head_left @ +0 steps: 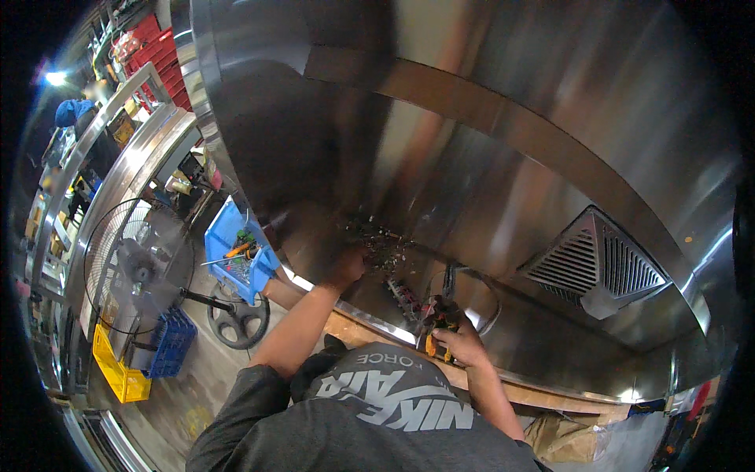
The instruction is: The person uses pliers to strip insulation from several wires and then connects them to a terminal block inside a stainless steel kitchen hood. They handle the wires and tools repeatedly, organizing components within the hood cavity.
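Scraps [387,250] lie between basket [223,226] (fan [140,271] further left) and vent [598,259] at right

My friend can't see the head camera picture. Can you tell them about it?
A bare right hand grips a black-and-yellow tool at a shiny metal surface, while the left hand, blurred, is near small loose bits. To the left are a blue basket and a fan.

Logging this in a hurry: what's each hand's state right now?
Left hand: near small scattered bits; grip cannot be told.
Right hand: closed on a black-and-yellow tool.
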Motion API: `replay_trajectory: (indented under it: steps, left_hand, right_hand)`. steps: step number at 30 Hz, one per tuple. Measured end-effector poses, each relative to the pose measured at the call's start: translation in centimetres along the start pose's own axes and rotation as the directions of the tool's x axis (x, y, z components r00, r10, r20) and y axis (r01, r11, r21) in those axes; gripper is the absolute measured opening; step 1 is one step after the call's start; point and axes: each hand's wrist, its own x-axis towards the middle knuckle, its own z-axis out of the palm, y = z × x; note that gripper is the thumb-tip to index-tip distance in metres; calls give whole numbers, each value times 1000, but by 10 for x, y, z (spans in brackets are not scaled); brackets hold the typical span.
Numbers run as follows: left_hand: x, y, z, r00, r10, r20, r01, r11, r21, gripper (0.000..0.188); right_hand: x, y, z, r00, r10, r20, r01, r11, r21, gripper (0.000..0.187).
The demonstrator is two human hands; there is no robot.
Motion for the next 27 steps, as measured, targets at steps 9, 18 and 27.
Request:
replay_trajectory:
  steps: [9,18,27]
  left_hand:
    - [-19,9,-45,836,-413,362,277,886,371,26]
    - [-22,59,-90,854,-464,234,507,843,-179,23]
    - [-35,206,-135,882,-463,-85,7,193,-981,17]
  right_hand:
    - [3,-6,-21,1000,-20,9,21,957,-289,48]
    - [18,-16,2,989,-75,131,122,908,-400,46]
    - [18,-33,37,878,-254,405,427,798,-425,52]
